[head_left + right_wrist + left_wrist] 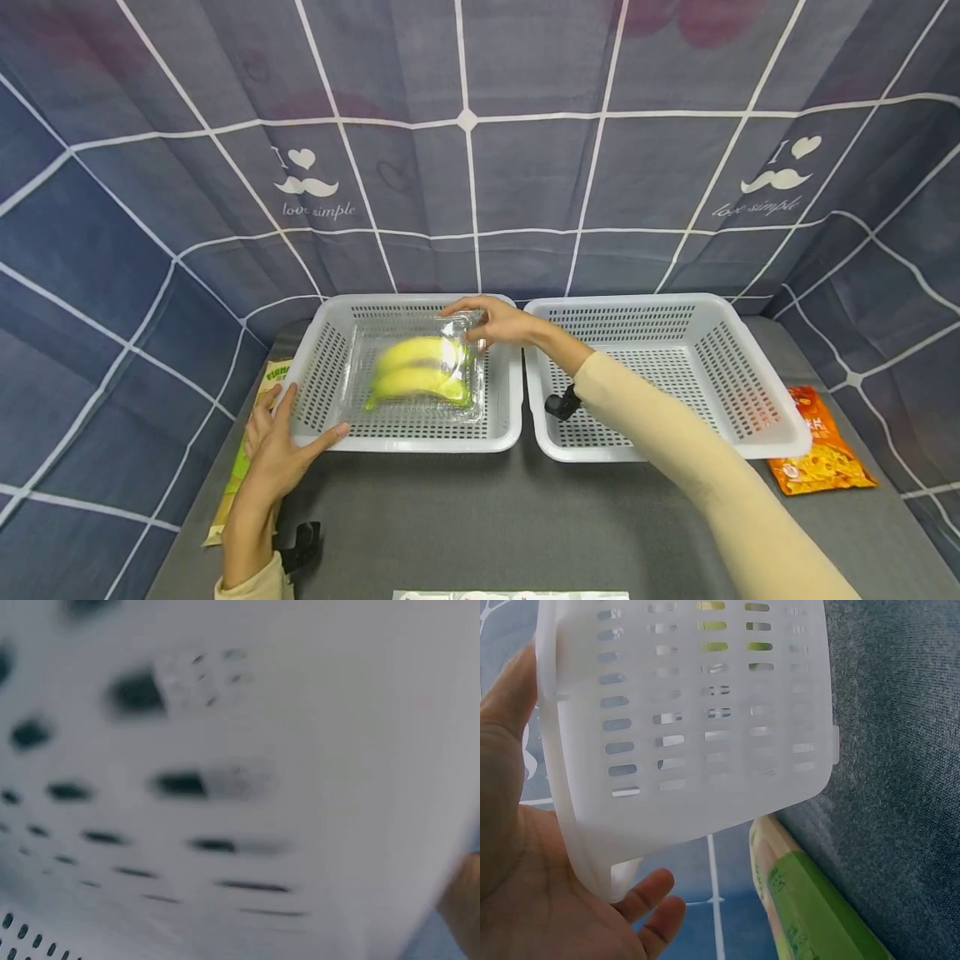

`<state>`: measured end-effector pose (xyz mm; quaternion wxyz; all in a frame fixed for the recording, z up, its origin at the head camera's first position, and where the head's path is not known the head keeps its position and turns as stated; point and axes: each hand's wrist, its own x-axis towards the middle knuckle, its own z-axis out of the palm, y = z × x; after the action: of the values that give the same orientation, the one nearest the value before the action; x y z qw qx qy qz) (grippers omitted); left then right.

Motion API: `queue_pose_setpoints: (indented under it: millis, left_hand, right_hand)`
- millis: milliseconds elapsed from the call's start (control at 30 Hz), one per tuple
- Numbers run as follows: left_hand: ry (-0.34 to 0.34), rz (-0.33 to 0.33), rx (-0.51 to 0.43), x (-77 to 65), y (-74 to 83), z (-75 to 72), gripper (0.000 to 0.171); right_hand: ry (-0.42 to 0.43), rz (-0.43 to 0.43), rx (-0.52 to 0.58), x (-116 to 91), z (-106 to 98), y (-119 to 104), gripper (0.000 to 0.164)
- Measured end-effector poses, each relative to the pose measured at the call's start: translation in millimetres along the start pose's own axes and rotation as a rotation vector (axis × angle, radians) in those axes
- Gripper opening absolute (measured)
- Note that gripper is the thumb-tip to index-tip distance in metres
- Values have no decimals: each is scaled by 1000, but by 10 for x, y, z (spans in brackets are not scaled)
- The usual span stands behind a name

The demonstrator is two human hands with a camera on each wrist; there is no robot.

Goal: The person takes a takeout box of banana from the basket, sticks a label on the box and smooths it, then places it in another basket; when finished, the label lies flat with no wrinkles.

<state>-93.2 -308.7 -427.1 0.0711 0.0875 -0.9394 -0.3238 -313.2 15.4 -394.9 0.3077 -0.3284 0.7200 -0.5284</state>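
A clear plastic box (pixel 352 358) lies in the left white basket (pixel 504 417), with yellow-green bananas (pixel 420 382) seen in it. My right hand (pixel 491 323) reaches over from the right and grips the box at its right far edge. At the basket's left front corner, my left hand (pixel 273 446) touches the rim with spread fingers. Close up in the left wrist view, the palm and loose fingers (pixel 660 930) lie around the outside of that corner. Only a blurred basket wall (pixel 337 750) fills most of the right wrist view.
To the right stands a second white basket (pixel 660 362). An orange snack bag (pixel 821 446) lies beside it. A green packet (pixel 232 500) lies left of the left basket, partly behind my left arm. White-printed strips (pixel 510 596) show at the front edge. A dark tiled-pattern curtain (pixel 540 175) surrounds the table.
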Motion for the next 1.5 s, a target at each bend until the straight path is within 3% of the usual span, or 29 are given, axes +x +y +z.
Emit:
queue_pose_setpoints:
  millis: [333,567,900,1100,1500]
  left_hand:
    - [-17,-6,12,2,8,-4,112]
    - [-19,-25,13,-20,0,-9,112]
    - [16,-2,15,-34,-18,4,110]
    - [33,17,27,-45,-23,-11,107]
    - [22,7,24,-45,-9,2,106]
  right_hand:
    - [68,50,60,-245,-117,-171,52]
    - [48,36,78,-377,-83,-242,52]
    - [79,14,103,-621,-128,-261,50]
    - [87,51,136,-758,-100,-262,52]
    - [93,25,167,-950,-108,-370,51]
